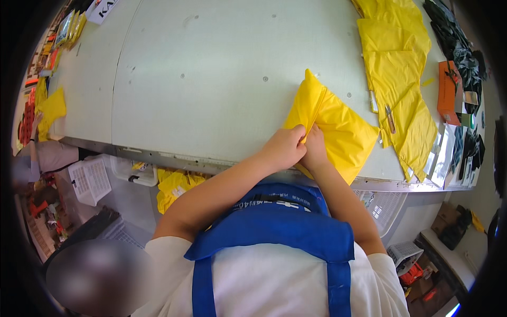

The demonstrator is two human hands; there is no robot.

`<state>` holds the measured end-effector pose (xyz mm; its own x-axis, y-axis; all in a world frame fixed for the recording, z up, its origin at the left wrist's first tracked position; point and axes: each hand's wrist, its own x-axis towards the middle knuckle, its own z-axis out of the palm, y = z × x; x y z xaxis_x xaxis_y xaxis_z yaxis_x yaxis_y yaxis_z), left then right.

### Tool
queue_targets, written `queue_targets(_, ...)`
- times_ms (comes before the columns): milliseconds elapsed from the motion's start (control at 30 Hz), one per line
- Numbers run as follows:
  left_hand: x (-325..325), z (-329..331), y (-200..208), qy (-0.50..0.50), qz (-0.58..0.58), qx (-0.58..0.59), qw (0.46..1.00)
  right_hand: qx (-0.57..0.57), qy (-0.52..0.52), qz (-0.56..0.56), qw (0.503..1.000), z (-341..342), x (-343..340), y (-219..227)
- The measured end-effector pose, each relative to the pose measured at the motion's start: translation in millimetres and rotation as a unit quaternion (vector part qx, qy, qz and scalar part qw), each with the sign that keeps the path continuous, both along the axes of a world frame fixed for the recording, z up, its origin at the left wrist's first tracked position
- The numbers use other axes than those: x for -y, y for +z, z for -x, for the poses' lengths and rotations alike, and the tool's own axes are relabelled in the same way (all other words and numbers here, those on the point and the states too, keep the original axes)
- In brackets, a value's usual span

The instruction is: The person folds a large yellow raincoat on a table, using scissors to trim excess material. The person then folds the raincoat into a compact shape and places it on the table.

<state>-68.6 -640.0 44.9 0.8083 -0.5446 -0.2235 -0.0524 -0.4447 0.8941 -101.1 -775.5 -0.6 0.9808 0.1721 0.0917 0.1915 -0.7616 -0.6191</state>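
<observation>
A puffed-up yellow fabric pouch (343, 132) rests at the table's near edge, one corner pointing away from me. A seam or opening runs along its left part. My left hand (285, 148) is closed in a pinch on that seam. Close beside it, my right hand (315, 149) is also closed on the pouch's near side, its fingertips partly hidden in the fabric. To the right lie several overlapping yellow garments (396, 79) of similar shiny cloth. A small pair of thread snips (390, 119) sits on top of them.
An orange box (449, 92) and dark bundled fabric (457, 42) lie along the right side of the table (211, 95). White plastic baskets (90, 179) and yellow cloth (177, 185) are below the near edge. At far left a person (39, 158) handles yellow cloth.
</observation>
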Motion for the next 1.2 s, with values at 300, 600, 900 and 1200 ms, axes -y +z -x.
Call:
queue_targets(300,0.5,-21.7,-33.3,-0.002,-0.143,-0.009,0.99,-0.043,-0.285,-0.475,0.831,7.4,8.2,17.6)
queue_targets(600,21.7,-24.9,-38.4,-0.033,-0.213,0.034,0.976,0.088,0.097,0.085,0.988,50.2,-4.6,21.2)
queue_targets(900,17.4,-27.3,-40.0,-0.035,-0.163,0.057,0.984,0.13,0.163,0.07,0.976,47.1,0.3,27.5)
queue_targets(1200,-1.5,-16.8,-31.0,0.019,-0.124,0.019,0.992,0.106,0.002,0.015,0.994,38.4,-11.7,40.2)
